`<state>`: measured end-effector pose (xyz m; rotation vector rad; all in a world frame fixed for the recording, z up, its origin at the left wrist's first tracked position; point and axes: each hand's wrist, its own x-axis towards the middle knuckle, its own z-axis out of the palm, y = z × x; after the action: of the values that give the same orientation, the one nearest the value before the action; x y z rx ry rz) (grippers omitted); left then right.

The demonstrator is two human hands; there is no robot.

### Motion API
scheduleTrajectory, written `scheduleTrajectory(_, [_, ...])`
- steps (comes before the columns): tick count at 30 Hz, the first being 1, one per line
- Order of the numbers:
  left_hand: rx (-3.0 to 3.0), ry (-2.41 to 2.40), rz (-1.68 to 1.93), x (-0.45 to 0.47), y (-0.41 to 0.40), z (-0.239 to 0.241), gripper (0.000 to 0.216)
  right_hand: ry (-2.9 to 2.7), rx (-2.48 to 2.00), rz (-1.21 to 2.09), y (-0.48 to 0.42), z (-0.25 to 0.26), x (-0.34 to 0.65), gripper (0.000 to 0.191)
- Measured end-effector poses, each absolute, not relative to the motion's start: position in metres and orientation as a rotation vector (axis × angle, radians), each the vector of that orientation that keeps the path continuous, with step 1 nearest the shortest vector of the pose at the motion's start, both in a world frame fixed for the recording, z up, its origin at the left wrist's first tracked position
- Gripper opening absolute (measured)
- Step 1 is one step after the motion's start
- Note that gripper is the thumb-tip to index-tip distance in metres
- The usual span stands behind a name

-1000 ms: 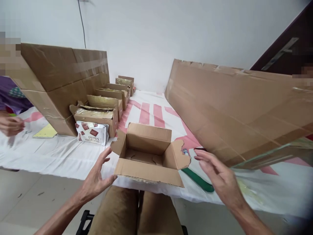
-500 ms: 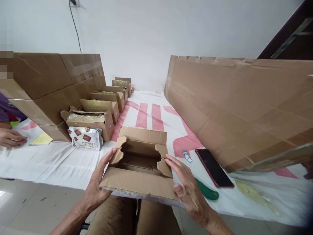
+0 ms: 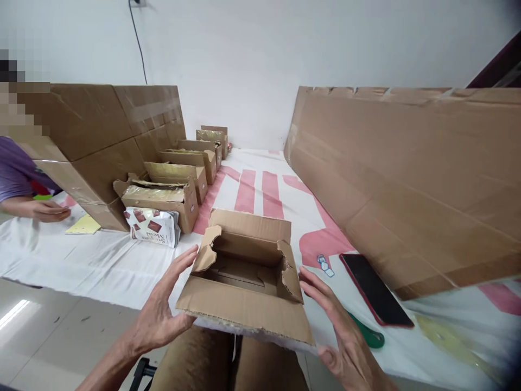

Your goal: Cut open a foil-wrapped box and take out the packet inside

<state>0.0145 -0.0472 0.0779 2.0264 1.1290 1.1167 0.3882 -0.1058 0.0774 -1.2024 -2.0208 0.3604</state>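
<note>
Nearest the viewer, two knees in tan trousers [image 3: 228,361] sit under the near edge of a table [image 3: 101,266] covered in white cloth with pink stripes. An open cardboard box [image 3: 244,282] rests at that near edge, its front flap hanging out over the knees. The left hand [image 3: 163,309] lies flat against the box's left side, grip spread, fingers pointing up toward the torn left flap. The right hand [image 3: 342,336] is just right of the box, grip also spread and holding nothing; whether its fingertips touch the right flap cannot be told.

Right of the right hand, partly hidden by it, lies a green object [image 3: 368,335], and just beyond it a dark phone [image 3: 376,290] with a red edge, face up. A small blue and white sticker [image 3: 324,265] lies between the box and the phone.

To the left, a white snack bag [image 3: 153,226] with brown squares lies on the cloth. Behind it, a row of small filled boxes [image 3: 179,176] runs toward the far wall. A large carton [image 3: 101,141] walls off the left side, and a long cardboard sheet [image 3: 407,179] leans along the right. At the far left, another person's hand [image 3: 51,210] rests by a yellow paper [image 3: 83,225].
</note>
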Motion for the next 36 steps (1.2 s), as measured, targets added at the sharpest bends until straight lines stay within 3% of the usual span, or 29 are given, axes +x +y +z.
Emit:
scheduleTrajectory(6, [1.861,1.061,1.164,0.014,-0.052,0.077,0.081,-1.986,-1.331,0.345,-0.102,0.069,0.39,0.088])
scheduleTrajectory(10, [1.66,1.121,1.252,0.018,-0.047,0.079,0.071,-1.889,-1.342,0.486,-0.091,0.055,0.386,0.101])
scheduleTrajectory(16, [1.422,1.32,1.376,0.038,-0.028,0.086,0.061,-1.78,-1.3,0.569,-0.08,0.045,0.379,0.099])
scheduleTrajectory(24, [1.456,1.33,1.386,0.043,-0.036,0.083,0.054,-1.804,-1.298,0.471,-0.078,0.069,0.384,0.079])
scheduleTrajectory(29, [1.44,1.285,1.387,0.041,-0.043,0.083,0.054,-1.791,-1.217,0.544,-0.078,0.081,0.373,0.039])
scheduleTrajectory(36, [1.448,1.496,1.447,0.056,-0.029,0.083,0.053,-1.5,-1.43,0.569,-0.073,0.083,0.359,0.033])
